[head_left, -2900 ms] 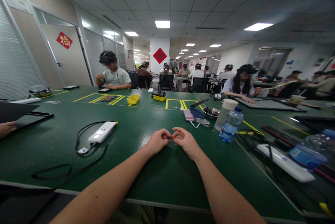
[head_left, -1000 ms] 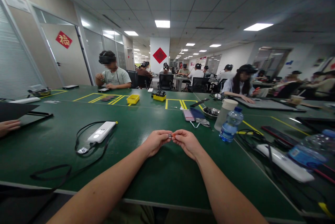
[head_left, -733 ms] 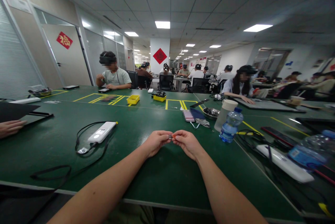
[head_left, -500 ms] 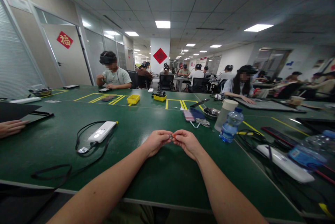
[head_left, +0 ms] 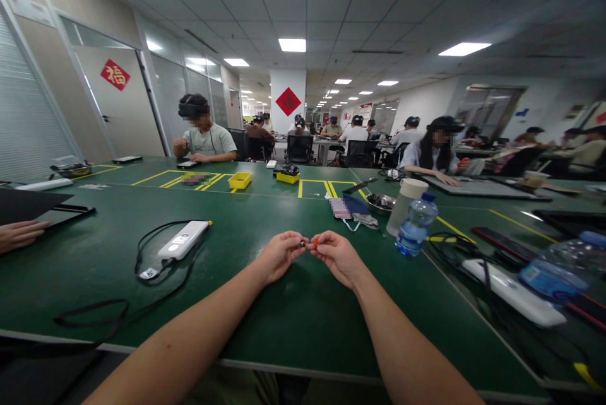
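Just above the green table (head_left: 303, 323), my two hands meet with the fingertips close together. My left hand (head_left: 280, 256) pinches a tiny dark, metallic-looking piece (head_left: 302, 243) between thumb and forefinger. My right hand (head_left: 338, 257) pinches a small orange piece (head_left: 316, 243), partly covered by the fingers. Both pieces are too small to name. I cannot tell whether anything joins them.
A white power bank (head_left: 184, 240) with a black cable lies at the left. A water bottle (head_left: 417, 225) and a pale tumbler (head_left: 406, 206) stand at the right. Farther off are a yellow tray (head_left: 240, 180), a metal bowl (head_left: 380, 203) and a cloth pouch (head_left: 357, 208). Other people sit around.
My fingertips have shifted slightly: the dark piece in my left hand sits a little farther left, and more of the orange piece shows. The view has moved a little.
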Motion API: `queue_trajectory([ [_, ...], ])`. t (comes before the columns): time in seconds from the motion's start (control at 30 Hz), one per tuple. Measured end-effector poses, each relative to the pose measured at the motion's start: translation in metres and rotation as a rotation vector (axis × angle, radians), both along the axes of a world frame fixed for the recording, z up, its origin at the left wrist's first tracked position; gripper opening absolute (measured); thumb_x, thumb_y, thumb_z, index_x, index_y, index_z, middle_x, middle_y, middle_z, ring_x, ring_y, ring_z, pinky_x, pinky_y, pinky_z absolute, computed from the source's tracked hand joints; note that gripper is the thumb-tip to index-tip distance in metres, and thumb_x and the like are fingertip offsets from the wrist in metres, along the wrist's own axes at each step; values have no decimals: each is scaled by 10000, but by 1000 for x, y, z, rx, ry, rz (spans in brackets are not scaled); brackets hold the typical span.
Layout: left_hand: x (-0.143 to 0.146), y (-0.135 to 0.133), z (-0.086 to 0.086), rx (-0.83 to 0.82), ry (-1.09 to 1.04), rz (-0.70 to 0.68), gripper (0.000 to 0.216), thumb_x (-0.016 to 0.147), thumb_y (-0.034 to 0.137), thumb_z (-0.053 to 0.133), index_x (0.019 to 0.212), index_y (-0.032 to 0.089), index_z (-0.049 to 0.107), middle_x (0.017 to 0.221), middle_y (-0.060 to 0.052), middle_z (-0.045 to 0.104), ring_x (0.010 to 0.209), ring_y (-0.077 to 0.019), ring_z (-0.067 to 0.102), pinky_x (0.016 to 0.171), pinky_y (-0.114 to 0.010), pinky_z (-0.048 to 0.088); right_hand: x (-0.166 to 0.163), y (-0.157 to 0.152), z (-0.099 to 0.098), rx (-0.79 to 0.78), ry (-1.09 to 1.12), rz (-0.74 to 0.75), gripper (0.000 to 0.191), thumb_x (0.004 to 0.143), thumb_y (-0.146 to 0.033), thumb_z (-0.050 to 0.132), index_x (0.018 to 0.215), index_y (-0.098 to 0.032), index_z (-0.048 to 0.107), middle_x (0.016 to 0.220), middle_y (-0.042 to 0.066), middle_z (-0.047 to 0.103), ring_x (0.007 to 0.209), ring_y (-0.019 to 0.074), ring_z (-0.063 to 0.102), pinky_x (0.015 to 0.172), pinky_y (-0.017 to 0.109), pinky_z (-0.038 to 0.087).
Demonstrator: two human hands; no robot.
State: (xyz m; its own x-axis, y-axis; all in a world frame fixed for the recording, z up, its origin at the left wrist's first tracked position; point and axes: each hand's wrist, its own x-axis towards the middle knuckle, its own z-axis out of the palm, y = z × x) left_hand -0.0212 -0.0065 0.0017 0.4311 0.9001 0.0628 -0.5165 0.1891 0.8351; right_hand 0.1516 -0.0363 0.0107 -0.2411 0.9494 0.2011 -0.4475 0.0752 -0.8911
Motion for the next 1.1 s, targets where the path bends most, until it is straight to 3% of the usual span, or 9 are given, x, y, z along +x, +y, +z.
queue_trajectory([
  [0.2,2,1,-1,-21,-47,-29,181,714,36,583,888,85,588,879,-112,637,828,-156,628,844,-281,480,1,1,-3,5,-30,25,224,619,-129,688,820,-159,593,818,28,638,732,132,616,717,289,479],
  [0.43,3,-5,2,27,-27,-72,166,723,98,629,882,102,582,873,-97,637,806,-147,632,817,-265,480,1,3,-6,5,-34,0,288,604,-135,695,870,-175,593,834,20,622,718,138,613,668,284,476],
  [0.53,3,-6,2,43,15,-89,186,716,114,646,888,104,579,844,-89,640,733,-127,633,724,-228,498,1,4,-6,11,-19,-24,299,605,-119,690,880,-180,591,826,14,618,709,130,610,667,279,471],
  [0.77,3,-9,6,29,-43,-104,180,705,87,652,866,106,573,902,-89,640,844,-142,630,833,-244,470,1,1,-2,58,16,-8,271,620,-103,677,867,-179,596,826,21,638,732,126,599,723,289,452],
  [1.1,2,-10,5,-7,-25,-128,169,717,78,633,882,94,601,832,-77,640,739,-111,633,741,-197,502,2,2,-4,49,66,73,202,644,-102,673,824,-174,616,836,26,654,729,116,594,746,292,448],
])
